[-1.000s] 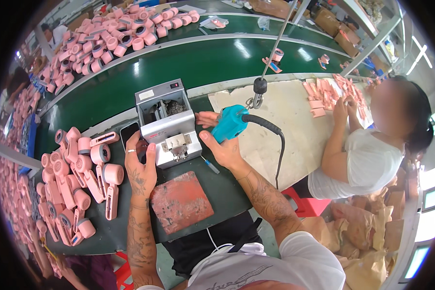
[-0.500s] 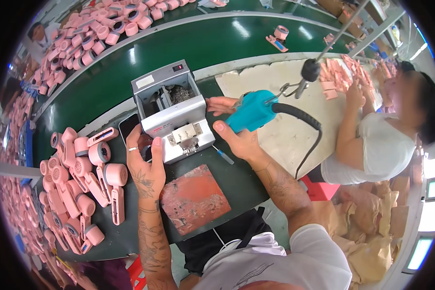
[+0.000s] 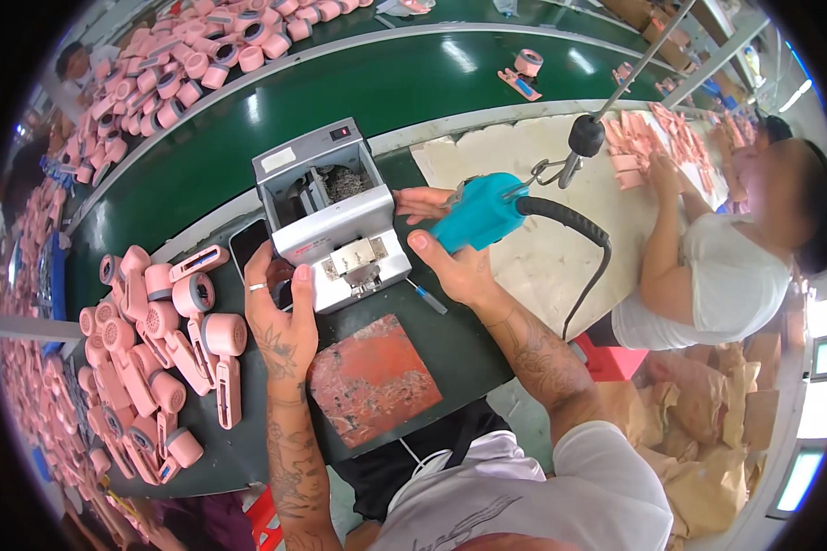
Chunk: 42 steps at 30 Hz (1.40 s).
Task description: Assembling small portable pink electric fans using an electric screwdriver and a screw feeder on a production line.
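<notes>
A grey screw feeder point(image 3: 326, 220) sits on the green bench between my hands, small screws in its open hopper. My left hand point(image 3: 280, 308) is along its left side, fingers and thumb apart, thumb against the casing, beside a dark phone point(image 3: 246, 243). At the right side, my right hand point(image 3: 464, 274) has outstretched fingers by the casing and its thumb apart. A teal electric screwdriver point(image 3: 478, 211) hangs in front of that hand and hides part of it. A small blue-handled screwdriver point(image 3: 430, 299) lies by the feeder. Nearest me lies a worn red plate point(image 3: 374, 379).
Pink handheld fan housings point(image 3: 161, 331) are heaped at the left of the bench. Beyond runs a green conveyor belt point(image 3: 386, 73) carrying another pink part point(image 3: 526, 64). A hook and black cable hold the hanging tool. A co-worker point(image 3: 708, 266) sits at the right, handling pink pieces.
My hands keep their places beside the feeder. The whole view shifts slightly. On the belt, the pink part has moved a little to the left; the co-worker's arms have shifted.
</notes>
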Each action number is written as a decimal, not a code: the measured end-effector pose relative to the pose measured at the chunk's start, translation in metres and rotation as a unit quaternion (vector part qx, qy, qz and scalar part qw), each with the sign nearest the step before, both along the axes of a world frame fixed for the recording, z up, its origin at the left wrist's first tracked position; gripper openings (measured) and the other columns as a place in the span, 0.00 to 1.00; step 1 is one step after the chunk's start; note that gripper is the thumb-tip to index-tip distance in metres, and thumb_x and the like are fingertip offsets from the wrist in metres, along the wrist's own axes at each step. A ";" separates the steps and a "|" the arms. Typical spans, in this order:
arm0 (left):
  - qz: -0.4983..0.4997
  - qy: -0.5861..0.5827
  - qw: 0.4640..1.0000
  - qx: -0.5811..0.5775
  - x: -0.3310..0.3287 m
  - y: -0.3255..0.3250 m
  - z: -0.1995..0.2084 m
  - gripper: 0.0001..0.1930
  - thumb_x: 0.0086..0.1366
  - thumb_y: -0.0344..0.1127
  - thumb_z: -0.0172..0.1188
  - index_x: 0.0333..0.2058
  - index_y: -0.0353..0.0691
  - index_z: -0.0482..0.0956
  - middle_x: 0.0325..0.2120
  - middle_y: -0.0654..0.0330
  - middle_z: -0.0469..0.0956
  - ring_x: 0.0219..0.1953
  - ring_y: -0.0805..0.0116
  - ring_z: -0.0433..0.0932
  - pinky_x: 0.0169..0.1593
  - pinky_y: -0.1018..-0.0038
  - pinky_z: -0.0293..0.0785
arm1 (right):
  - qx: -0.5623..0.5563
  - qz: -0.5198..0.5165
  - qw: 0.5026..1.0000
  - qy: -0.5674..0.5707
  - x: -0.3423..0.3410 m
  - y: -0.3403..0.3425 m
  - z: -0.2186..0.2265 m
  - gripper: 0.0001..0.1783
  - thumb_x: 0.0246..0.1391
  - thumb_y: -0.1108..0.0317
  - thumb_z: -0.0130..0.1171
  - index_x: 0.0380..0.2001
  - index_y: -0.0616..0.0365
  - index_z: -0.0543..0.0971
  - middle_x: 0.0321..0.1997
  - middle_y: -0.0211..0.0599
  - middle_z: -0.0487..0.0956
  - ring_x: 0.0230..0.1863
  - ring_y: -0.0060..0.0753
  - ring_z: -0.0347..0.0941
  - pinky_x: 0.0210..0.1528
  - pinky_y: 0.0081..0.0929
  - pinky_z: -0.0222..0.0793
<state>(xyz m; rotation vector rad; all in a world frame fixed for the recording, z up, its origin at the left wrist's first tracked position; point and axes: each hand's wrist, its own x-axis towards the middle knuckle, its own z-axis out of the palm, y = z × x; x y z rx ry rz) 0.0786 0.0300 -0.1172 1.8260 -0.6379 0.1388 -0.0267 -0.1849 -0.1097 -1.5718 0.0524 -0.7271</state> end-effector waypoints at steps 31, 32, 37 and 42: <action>0.009 -0.005 1.000 0.024 0.000 0.001 0.003 0.23 0.70 0.36 0.61 0.59 0.33 0.71 0.45 0.50 0.77 0.42 0.62 0.80 0.48 0.68 0.77 | -0.008 0.005 1.000 -0.014 0.001 -0.002 -0.007 0.27 0.63 0.65 0.63 0.61 0.67 0.71 0.60 0.45 0.77 0.58 0.38 0.76 0.58 0.34 0.71; 0.009 -0.006 1.000 0.023 0.000 0.001 0.003 0.23 0.70 0.36 0.61 0.59 0.33 0.71 0.45 0.50 0.77 0.42 0.62 0.80 0.48 0.68 0.77 | -0.005 0.006 1.000 -0.015 0.001 -0.002 -0.007 0.27 0.63 0.65 0.63 0.61 0.67 0.71 0.60 0.45 0.77 0.58 0.38 0.76 0.58 0.34 0.71; 0.011 -0.002 1.000 0.025 0.000 0.002 0.000 0.23 0.69 0.36 0.62 0.59 0.33 0.71 0.44 0.51 0.78 0.42 0.62 0.80 0.48 0.67 0.77 | -0.011 0.004 1.000 -0.009 0.001 -0.002 -0.007 0.27 0.63 0.65 0.63 0.60 0.67 0.71 0.60 0.44 0.77 0.58 0.37 0.75 0.59 0.35 0.71; 0.005 -0.004 1.000 0.031 0.001 0.003 0.003 0.24 0.68 0.37 0.63 0.59 0.33 0.71 0.44 0.51 0.78 0.41 0.62 0.80 0.49 0.66 0.76 | -0.018 0.004 1.000 -0.002 0.000 -0.003 -0.005 0.26 0.63 0.65 0.63 0.60 0.67 0.72 0.60 0.44 0.77 0.58 0.37 0.75 0.59 0.34 0.71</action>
